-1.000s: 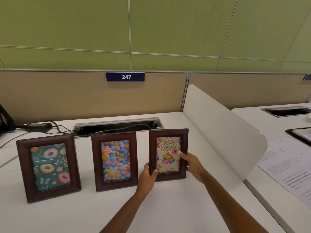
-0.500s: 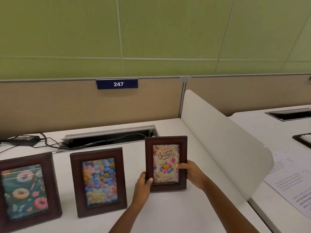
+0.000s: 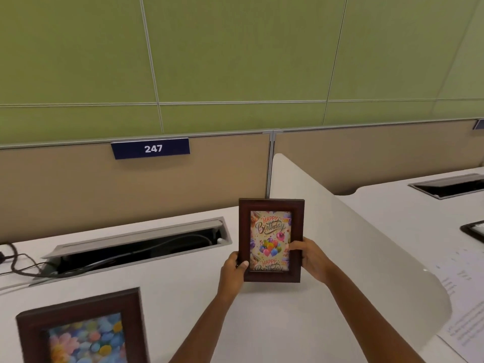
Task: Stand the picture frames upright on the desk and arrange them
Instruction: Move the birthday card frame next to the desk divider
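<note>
A dark wooden birthday frame (image 3: 271, 205) with a balloon card stands upright on the white desk (image 3: 183, 281), close to the curved divider. My left hand (image 3: 231, 271) grips its lower left edge and my right hand (image 3: 310, 258) grips its right edge, thumb on the glass. A second dark wooden flower frame (image 3: 78, 326) stands at the bottom left, partly cut off by the image edge. The third frame is out of view.
A white curved divider (image 3: 353, 252) bounds the desk on the right. An open cable tray (image 3: 136, 247) with black cables runs along the back. The beige partition carries a sign reading 247 (image 3: 152, 148). Printed papers (image 3: 466, 310) lie on the neighbouring desk.
Both hands have shifted the birthday frame backward, away from the flower frame and toward the partition. My view has swung right and up, so the doughnut frame has left the picture.
</note>
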